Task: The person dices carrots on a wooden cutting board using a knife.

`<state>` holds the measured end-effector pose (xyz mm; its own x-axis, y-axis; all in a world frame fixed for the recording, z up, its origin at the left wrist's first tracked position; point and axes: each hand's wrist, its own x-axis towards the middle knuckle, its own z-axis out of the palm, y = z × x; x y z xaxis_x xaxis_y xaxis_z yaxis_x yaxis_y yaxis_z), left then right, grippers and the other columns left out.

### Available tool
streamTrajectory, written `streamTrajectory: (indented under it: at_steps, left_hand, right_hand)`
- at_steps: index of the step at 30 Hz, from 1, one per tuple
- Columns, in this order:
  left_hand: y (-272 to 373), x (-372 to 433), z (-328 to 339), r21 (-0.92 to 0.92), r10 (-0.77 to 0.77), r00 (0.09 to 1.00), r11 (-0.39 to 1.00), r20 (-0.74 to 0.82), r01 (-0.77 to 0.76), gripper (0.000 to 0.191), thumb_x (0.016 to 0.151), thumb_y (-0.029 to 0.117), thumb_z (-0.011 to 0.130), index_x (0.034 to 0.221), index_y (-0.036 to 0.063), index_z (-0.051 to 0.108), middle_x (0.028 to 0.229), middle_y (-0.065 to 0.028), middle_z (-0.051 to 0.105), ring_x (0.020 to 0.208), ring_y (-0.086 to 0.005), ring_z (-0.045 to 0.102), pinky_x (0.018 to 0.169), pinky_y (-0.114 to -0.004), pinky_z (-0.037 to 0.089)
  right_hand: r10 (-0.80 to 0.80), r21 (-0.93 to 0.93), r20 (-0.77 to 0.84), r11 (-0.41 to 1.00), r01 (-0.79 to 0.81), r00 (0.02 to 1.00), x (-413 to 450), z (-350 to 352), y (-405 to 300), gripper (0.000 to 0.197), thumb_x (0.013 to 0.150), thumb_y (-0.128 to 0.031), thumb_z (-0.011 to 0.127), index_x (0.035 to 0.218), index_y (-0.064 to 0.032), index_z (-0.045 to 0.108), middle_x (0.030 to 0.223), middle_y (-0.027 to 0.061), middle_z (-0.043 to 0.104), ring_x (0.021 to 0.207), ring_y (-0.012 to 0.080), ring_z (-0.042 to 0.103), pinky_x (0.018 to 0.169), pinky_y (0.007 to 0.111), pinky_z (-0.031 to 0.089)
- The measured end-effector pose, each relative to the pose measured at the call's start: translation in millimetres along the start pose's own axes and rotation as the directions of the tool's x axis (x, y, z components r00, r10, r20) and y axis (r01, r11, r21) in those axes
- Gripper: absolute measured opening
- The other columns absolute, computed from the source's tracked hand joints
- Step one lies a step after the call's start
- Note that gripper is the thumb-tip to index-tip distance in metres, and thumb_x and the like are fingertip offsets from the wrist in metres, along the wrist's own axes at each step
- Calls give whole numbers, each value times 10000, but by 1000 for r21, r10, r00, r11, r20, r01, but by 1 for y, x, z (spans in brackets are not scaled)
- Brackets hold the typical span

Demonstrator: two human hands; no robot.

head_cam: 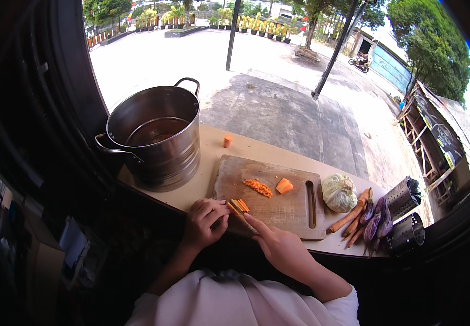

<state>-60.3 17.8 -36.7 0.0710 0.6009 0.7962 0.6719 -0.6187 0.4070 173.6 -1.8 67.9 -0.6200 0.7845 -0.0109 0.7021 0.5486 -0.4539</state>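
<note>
A wooden cutting board with a slot handle lies on the counter before me. My left hand, fingers curled, steadies a small bundle of carrot sticks at the board's near left edge. In my right hand is a knife, its blade against the sticks and seen nearly edge-on. The palm hides its handle. Farther up the board are a strip of diced carrot and a thick carrot chunk.
A large two-handled metal pot stands at the left of the counter, near a short carrot piece. To the right sit a cabbage, whole carrots, purple eggplants and two perforated metal holders.
</note>
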Motion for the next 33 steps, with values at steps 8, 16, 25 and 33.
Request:
streamTrajectory:
  at_steps: [8,16,25,33]
  left_hand:
    - [-2,-1,1,6,8,1000,1000,-6,-8,86,850,96,699,918,77,746,985,-88,701,966,-278,693,875,-422,526]
    - [-2,1,-1,8,43,999,999,-3,-43,64,831,93,719,884,60,731,944,-77,692,963,-269,708,872,-426,539]
    - [-4,0,1,24,52,999,998,4,-52,69,817,78,725,883,59,729,925,-69,687,940,-269,701,857,-414,545]
    - [-6,-3,1,16,39,999,999,-27,-38,65,810,75,728,873,58,730,939,-77,692,933,-282,695,834,-414,546]
  right_hand:
    - [-7,27,35,1000,6,999,-1,-3,0,583,1016,-170,587,1566,-167,393,1013,215,701,851,410,695,725,503,543]
    - [-47,49,86,998,43,995,6,-11,-4,609,1027,-151,551,1591,-124,322,883,209,678,797,407,688,702,495,545]
    - [-128,-66,74,989,133,989,11,1,3,748,914,-34,566,1608,-67,287,835,184,656,719,356,696,628,451,563]
    - [-91,-293,121,948,123,989,6,-2,-14,816,863,-18,583,1619,-87,285,879,174,633,677,336,683,581,427,566]
